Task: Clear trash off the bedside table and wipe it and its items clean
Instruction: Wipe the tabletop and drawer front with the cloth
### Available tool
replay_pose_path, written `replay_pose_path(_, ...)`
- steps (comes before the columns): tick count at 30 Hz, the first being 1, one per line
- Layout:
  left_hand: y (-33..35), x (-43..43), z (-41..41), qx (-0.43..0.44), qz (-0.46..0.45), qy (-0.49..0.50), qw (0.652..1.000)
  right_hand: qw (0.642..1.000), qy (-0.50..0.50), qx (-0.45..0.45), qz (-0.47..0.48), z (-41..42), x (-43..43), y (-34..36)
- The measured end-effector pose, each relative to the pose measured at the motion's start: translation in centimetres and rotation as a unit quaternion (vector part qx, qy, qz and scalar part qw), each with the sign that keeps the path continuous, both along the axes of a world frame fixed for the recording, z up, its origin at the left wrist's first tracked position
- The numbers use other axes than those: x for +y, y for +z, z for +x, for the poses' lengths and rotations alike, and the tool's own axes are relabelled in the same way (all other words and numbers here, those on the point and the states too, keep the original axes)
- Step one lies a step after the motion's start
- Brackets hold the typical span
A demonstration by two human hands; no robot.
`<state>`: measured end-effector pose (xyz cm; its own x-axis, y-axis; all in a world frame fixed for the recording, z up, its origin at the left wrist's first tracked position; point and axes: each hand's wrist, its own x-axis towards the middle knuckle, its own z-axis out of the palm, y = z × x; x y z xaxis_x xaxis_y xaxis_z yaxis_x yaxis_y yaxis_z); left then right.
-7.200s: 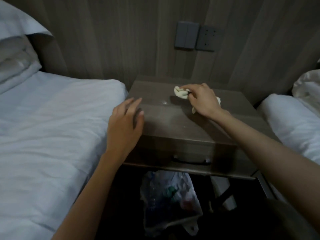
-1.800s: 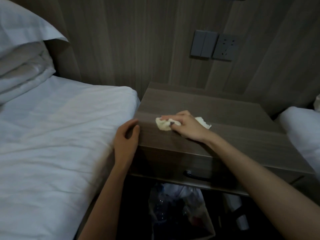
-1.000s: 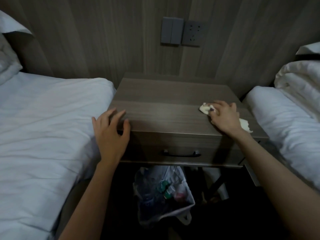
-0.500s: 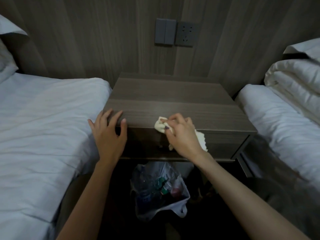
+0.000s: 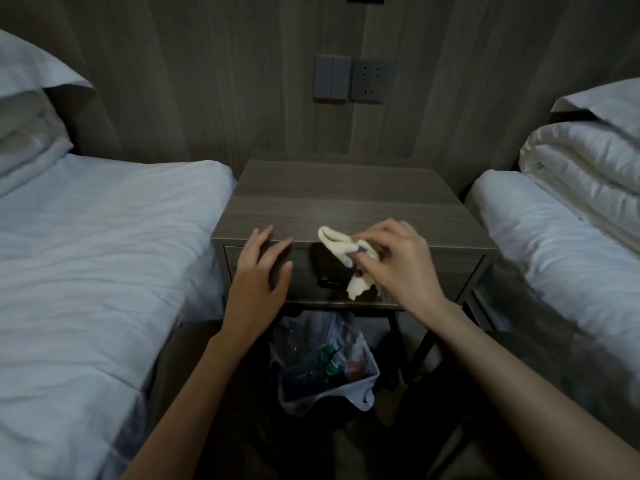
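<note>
A dark wooden bedside table (image 5: 349, 199) stands between two beds, its top bare. My right hand (image 5: 398, 265) pinches a crumpled pale yellow cloth (image 5: 337, 244) just in front of the table's front edge, over the drawer front (image 5: 301, 271). The cloth's lower end hangs down past the drawer. My left hand (image 5: 261, 282) is spread with straight fingers in front of the drawer's left part, fingertips at the top edge. The drawer handle is mostly hidden behind the cloth and my right hand.
A plastic trash bag (image 5: 325, 368) with bottles and wrappers sits open on the floor under the table. White beds (image 5: 97, 258) flank the table, the right bed (image 5: 554, 244) bearing a folded duvet. A switch and socket (image 5: 349, 81) are on the wood wall.
My right hand has lifted the cloth off the table's front edge and moved slightly right. My left hand stays at the front left corner. The camera has pulled back and tilted up a little.
</note>
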<state>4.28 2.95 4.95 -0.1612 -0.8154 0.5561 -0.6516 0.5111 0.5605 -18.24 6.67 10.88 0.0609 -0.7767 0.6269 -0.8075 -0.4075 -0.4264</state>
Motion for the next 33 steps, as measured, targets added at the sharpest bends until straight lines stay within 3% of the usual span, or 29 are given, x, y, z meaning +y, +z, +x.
replay_pose_path(3, 1.7, 1.5, -0.4, 0.031, -0.026, -0.047, 0.998, 0.999, 0.026, -0.038, -0.006, 0.6, 1.1, 1.1)
replay_pose_path(7, 4.6, 3.4, -1.9, 0.207, 0.144, -0.128, 0.959, 0.994, 0.054, -0.091, 0.010, 1.3, 1.9, 2.0)
replay_pose_path(11, 6.9, 4.1, -3.3, 0.298, 0.182, -0.171, 0.921, 0.989, 0.099, -0.102, 0.028, 1.8, 2.7, 3.4)
replay_pose_path(14, 8.3, 4.0, -3.3, 0.278, 0.188, -0.187, 0.923, 0.987, 0.128, -0.081, 0.048, 1.2, 3.1, 4.5)
replay_pose_path(20, 10.8, 1.9, -1.2, 0.113, 0.125, -0.098, 0.981, 0.996, 0.060, -0.070, 0.015, -2.7, 2.9, 7.6)
replay_pose_path(25, 15.3, 2.5, -1.1, 0.048, 0.201, -0.174, 0.963, 0.998, 0.017, -0.014, 0.053, -4.9, 1.4, 9.6)
replay_pose_path(29, 18.0, 2.0, -2.6, 0.107, 0.265, -0.248, 0.926, 0.996, -0.080, 0.017, 0.028, -5.0, -0.2, 10.6)
replay_pose_path(33, 19.4, 1.0, -4.9, 0.230, 0.297, -0.273, 0.886, 0.992, -0.004, -0.095, 0.088, -3.7, -0.7, 12.4)
